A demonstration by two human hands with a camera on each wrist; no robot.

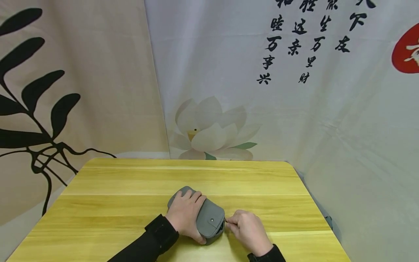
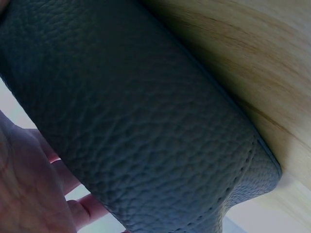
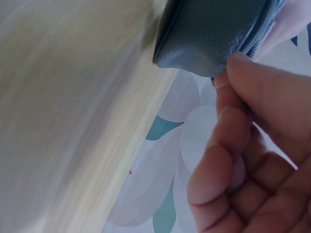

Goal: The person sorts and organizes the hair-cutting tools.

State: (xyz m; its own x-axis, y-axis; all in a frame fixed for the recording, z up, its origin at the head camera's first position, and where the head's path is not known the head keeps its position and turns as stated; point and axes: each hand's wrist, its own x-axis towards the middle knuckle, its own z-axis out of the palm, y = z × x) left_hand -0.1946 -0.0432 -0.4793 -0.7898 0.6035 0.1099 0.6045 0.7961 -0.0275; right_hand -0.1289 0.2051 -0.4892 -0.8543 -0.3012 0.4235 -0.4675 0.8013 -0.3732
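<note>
A grey leather-look zip pouch with a snap stud on its top lies at a slant on the table. My left hand grips it from above, fingers spread over the top and thumb on the near side. Its pebbled side fills most of the left wrist view. At the pouch's right end, my right hand pinches the zipper pull between thumb and forefinger; the fingertips mostly hide the pull. Zipper teeth run up from the pinching fingers in the right wrist view. A dark gap shows along the zip at the near right corner.
The wooden table has yellow grain and rounded far corners. Behind it hangs a pale cloth backdrop printed with dark leaves, a lotus and characters. Black sleeves cover both forearms.
</note>
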